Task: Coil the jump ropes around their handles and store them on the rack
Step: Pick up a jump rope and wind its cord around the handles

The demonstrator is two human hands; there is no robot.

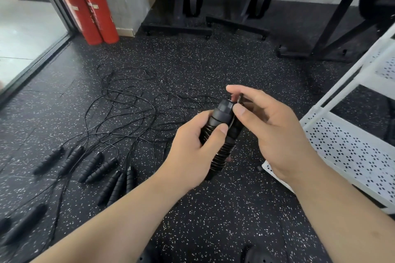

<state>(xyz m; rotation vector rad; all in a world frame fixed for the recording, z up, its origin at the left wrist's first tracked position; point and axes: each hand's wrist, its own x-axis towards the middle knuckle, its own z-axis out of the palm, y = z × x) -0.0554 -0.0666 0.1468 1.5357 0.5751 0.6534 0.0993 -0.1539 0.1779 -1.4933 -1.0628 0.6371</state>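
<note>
At frame centre we grip the coiled handles [220,134] in our left hand [192,151] to steady them while our right hand [271,126] pinches the rope end [239,99] for tucking.

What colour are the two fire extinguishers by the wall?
The fire extinguishers are red; head view.

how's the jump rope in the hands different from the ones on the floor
The held jump rope has its cord wound tightly round its handles; the floor ropes have cords sprawled loose and tangled. The held jump rope is up in the left hand and right hand; the floor ropes lie untouched on the floor. Both are black.
</note>
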